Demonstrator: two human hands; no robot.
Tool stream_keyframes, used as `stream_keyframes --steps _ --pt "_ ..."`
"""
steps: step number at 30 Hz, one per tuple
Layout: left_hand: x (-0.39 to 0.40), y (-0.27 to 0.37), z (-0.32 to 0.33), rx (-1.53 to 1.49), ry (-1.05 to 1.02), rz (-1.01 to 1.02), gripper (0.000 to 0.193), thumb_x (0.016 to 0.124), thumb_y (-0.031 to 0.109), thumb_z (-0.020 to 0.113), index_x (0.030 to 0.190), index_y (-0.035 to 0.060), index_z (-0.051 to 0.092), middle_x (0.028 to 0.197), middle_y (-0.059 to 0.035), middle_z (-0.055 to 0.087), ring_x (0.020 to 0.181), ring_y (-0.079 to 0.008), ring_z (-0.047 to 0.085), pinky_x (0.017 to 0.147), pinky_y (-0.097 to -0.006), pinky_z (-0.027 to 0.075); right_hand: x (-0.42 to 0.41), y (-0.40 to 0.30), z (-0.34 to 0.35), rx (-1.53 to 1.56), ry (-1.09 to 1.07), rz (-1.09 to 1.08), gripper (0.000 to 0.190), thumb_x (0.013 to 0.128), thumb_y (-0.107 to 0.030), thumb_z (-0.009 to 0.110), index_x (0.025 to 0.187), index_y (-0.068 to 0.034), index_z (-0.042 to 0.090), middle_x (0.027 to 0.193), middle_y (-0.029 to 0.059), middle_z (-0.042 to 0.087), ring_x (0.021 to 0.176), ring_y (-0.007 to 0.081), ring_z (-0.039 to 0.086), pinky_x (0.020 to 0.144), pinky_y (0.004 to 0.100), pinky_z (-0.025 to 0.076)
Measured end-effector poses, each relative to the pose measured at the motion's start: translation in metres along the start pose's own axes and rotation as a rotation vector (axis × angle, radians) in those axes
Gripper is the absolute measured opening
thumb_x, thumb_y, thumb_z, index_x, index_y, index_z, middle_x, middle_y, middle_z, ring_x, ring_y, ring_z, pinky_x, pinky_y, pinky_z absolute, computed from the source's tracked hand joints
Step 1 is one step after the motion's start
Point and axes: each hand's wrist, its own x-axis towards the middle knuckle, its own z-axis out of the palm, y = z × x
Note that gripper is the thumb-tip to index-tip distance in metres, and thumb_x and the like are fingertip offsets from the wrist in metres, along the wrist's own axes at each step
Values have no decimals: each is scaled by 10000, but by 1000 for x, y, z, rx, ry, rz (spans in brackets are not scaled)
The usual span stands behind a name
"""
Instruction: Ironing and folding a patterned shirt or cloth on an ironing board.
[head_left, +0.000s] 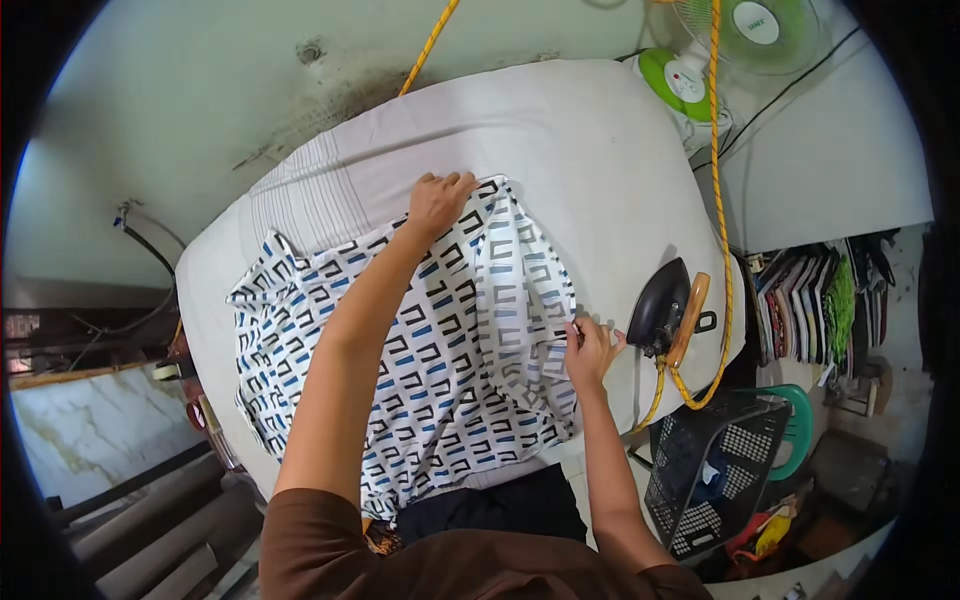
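Note:
A white shirt (420, 360), printed with black and blue angular shapes, lies spread over the padded, cloth-covered table (600, 142). Its right end gapes, so the paler inner side of the fabric (499, 300) shows. My left hand (442, 201) grips the shirt's far edge close to the upper right corner, fingers curled over the cloth. At the right edge, my right hand (591, 349) pinches the hem between thumb and fingers. Just right of that hand rests a black clothes iron (660, 304) with a wooden handle (688, 319). Its soleplate is not clearly visible.
A yellow cord (718, 187) hangs down to the iron. Behind the table's far right corner stands a green-and-white fan (679, 82). A black plastic basket (709, 480) holding cloth sits by a green stool (799, 435) at lower right. Clothes (802, 307) hang beyond.

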Motion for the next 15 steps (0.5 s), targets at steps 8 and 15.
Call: stream_keyframes --steps 8,15 --pt "-58 -22 -55 81 -146 -140 422 850 450 625 647 100 507 557 -56 593 495 -231 566 575 -338 411 -33 -105 -9 -50 -96 -280 222 782 -236 679 952 -115 606 1304 84 490 1295 311 372 1023 596 202" --pt "-132 -82 -151 143 -277 -242 385 837 428 646 683 87 557 597 -86 611 567 -263 589 616 -361 440 -13 -63 -22 365 -113 -259 92 683 -125 686 689 -68 613 1235 145 560 1228 389 427 1014 552 282"
